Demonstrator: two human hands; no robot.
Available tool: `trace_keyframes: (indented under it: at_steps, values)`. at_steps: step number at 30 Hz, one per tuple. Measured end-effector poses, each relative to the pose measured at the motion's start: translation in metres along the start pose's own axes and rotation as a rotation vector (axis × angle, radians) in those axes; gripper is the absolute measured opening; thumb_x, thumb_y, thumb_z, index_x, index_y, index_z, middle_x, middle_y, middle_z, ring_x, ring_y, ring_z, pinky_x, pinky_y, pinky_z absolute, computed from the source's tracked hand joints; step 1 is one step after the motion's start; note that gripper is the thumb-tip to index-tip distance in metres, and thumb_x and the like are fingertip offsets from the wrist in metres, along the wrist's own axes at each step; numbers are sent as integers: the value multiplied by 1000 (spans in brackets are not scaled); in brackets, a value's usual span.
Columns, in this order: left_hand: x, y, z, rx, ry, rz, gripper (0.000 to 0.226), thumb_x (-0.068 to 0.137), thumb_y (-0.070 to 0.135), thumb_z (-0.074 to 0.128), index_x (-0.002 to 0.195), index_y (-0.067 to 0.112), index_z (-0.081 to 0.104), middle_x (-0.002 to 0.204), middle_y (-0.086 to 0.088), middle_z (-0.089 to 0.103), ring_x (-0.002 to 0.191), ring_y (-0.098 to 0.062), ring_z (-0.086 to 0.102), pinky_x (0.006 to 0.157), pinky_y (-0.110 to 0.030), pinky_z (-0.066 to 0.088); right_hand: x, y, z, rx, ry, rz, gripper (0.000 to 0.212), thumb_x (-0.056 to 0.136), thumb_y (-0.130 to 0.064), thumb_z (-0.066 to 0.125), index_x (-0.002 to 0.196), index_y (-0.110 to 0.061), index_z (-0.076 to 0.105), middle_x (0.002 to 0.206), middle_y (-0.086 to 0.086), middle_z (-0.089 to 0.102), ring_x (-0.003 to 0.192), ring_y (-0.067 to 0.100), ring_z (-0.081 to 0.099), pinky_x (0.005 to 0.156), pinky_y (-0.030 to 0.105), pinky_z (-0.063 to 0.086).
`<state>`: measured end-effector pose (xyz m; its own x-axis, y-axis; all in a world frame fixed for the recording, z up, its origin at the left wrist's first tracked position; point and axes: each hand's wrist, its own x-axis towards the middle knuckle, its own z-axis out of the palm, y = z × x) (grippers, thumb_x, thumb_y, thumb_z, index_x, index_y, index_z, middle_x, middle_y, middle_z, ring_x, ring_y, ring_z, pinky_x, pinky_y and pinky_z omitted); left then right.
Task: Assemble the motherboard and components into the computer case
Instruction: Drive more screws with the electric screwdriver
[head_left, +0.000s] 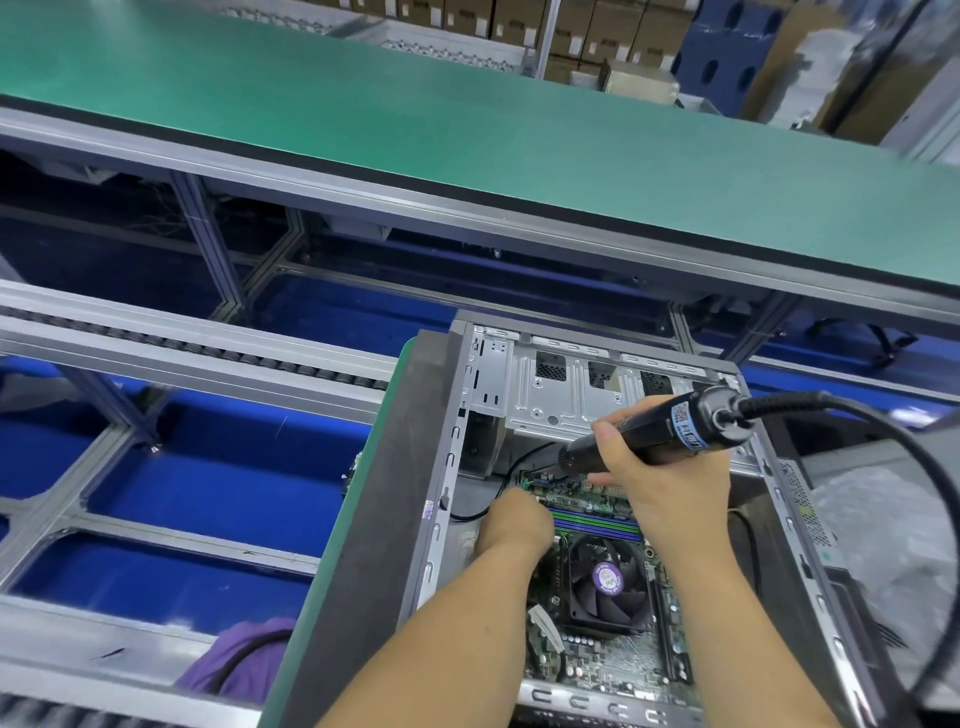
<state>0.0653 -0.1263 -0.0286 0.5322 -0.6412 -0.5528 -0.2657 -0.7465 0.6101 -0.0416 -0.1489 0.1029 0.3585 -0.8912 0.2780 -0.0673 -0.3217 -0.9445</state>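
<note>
An open grey computer case (452, 415) lies flat on a dark mat. Inside it sits the green motherboard (597, 660) with a black CPU fan (605, 582) and memory slots (597, 519). My right hand (670, 483) grips a black electric screwdriver (654, 426), whose tip points down at the board's far left corner. My left hand (514, 525) reaches down beside that corner; its fingers are hidden, so I cannot tell whether it holds anything.
The screwdriver's black cable (924, 467) loops to the right over a plastic-wrapped item (883, 545). A roller conveyor (208, 348) runs on the left above a blue floor. A green bench (467, 130) stretches across behind the case. Purple cloth (244, 660) lies at lower left.
</note>
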Motion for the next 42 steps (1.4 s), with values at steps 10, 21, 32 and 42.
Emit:
trace_keyframes:
  at_steps: [10, 21, 32, 42]
  values:
    - [1, -1, 3, -1, -4, 8, 18, 92, 6, 44, 105, 9, 57, 112, -12, 65, 100, -29, 63, 70, -31, 47, 4, -8, 13, -53, -55, 1, 13, 64, -45, 77, 72, -37, 71, 73, -1, 74, 68, 25, 74, 60, 53, 63]
    - [1, -1, 3, 77, 3, 60, 24, 94, 5, 43, 111, 6, 60, 116, -12, 64, 105, -30, 63, 72, -32, 47, 5, -3, 12, -57, -58, 6, 17, 67, -45, 77, 74, -30, 72, 73, 0, 73, 71, 26, 74, 64, 53, 63]
    - [-2, 1, 0, -7, 3, 1, 25, 94, 7, 45, 115, 8, 58, 116, -13, 65, 104, -31, 64, 78, -35, 53, 6, 2, 13, -39, -62, -23, 12, 68, -41, 77, 74, -33, 71, 75, 0, 72, 73, 25, 73, 64, 54, 62]
    - [-3, 1, -1, 9, -1, 16, 25, 94, 6, 44, 115, 8, 58, 115, -13, 65, 101, -30, 64, 74, -34, 51, 6, 7, 12, -18, -50, -32, 15, 68, -41, 78, 77, -30, 72, 77, 0, 73, 74, 25, 72, 65, 56, 62]
